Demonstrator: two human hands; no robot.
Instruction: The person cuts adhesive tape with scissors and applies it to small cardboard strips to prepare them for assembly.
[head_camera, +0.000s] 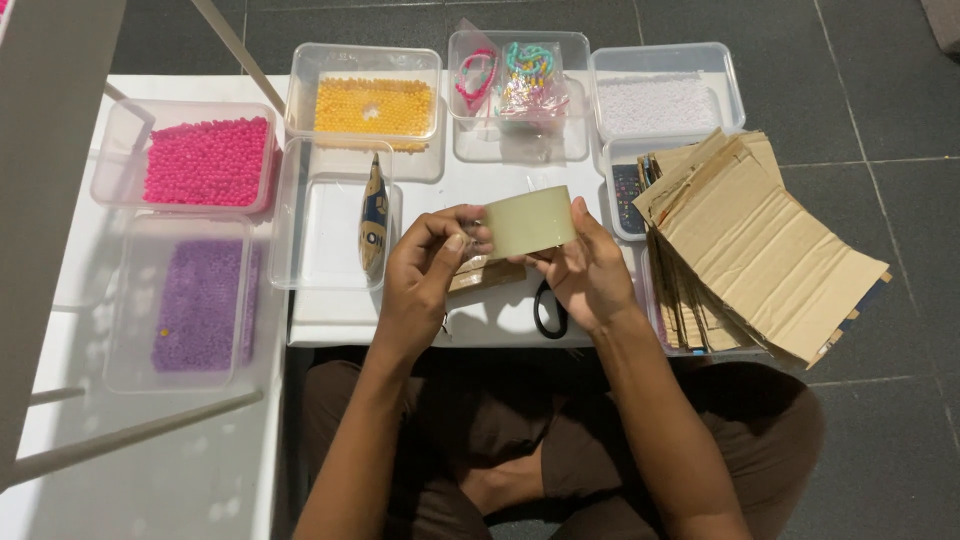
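The person wears dark brown trousers (720, 420); both forearms are bare, sleeveless.

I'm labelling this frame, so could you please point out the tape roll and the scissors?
tape roll (527, 222), head view, on its outer band.
scissors (548, 312), head view, on the black handle loop.

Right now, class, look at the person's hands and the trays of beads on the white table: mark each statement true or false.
1. The right hand holds a roll of clear packing tape. True.
2. The left hand rests in the clear tub of pink beads. False: its fingers are at the tape roll.
3. The clear tub of orange beads sits beside the pink one. True.
4. The stack of brown cardboard sheets lies at the left hand's side. False: it lies at the right.
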